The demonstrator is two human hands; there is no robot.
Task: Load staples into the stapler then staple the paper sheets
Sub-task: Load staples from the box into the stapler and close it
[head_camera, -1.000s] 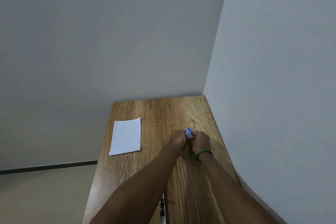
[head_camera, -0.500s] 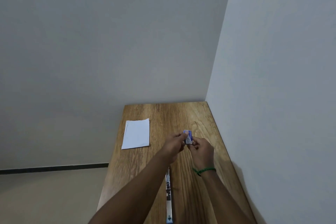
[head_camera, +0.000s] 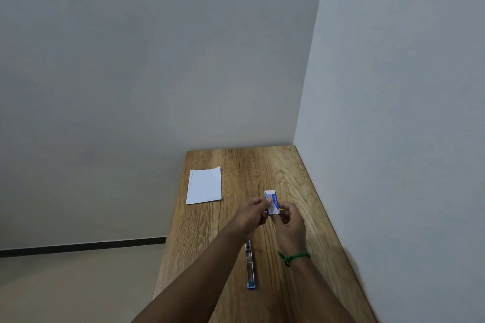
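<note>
1. One stapler (head_camera: 250, 266) lies nearest, flat on the wooden counter (head_camera: 294, 176), opened out long and thin. Metal rail faces up, blue end (head_camera: 251, 285) points toward the person. It sits between the two forearms; neither hand touches it.
2. One green cord band (head_camera: 294, 256) is knotted on the right wrist.
3. Two hands are held together above the counter, just past the stapler. Both are pinched on one small staple box (head_camera: 272, 202).
4. Left hand (head_camera: 250, 214): thumb and fingertips grip the box's left edge.
5. Right hand (head_camera: 288, 223): fingers are closed on the box's lower right end.
6. The box is white and blue, with its far end flap open. There is blue print on its face, too small to read; brand can't be made out.
7. No loose staples can be made out.
8. One stack of white paper sheets (head_camera: 204, 185) lies flat at the counter's left edge, well apart from the hands. Sheet count can't be told. No writing visible on top.
9. Farthest: the counter butts into a corner of two plain grey walls.
</note>
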